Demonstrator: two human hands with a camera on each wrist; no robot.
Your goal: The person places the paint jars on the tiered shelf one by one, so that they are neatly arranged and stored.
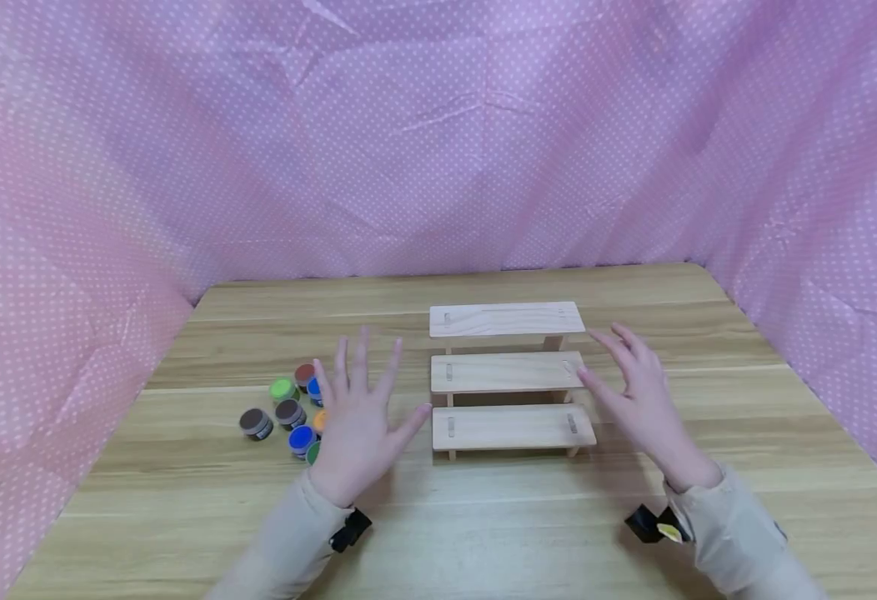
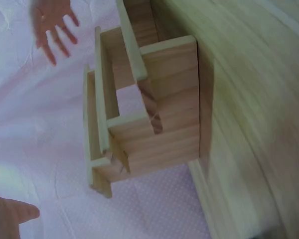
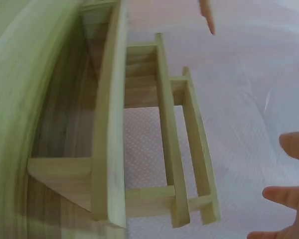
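Note:
A three-step wooden display stand (image 1: 512,427) stands upright on the table, its narrow shelves rising toward the back. Left of it my left hand (image 1: 356,425) is held with its fingers spread, partly covering a group of small lidded paint jars (image 1: 256,423). My right hand (image 1: 637,400) is at the stand's right side, fingers loosely bent and apart, fingertips overlapping the shelf ends in the head view. Neither hand holds anything. Both wrist views show the stand from its ends, with its side panel (image 2: 164,99) and shelf edges (image 3: 109,124).
The jars have blue, green, brown, dark and orange lids, and several sit close together. A wood-grain table (image 1: 483,533) carries everything. Pink dotted cloth (image 1: 438,150) hangs behind the table and along both sides. Dark wrist devices (image 1: 350,530) sit at both cuffs.

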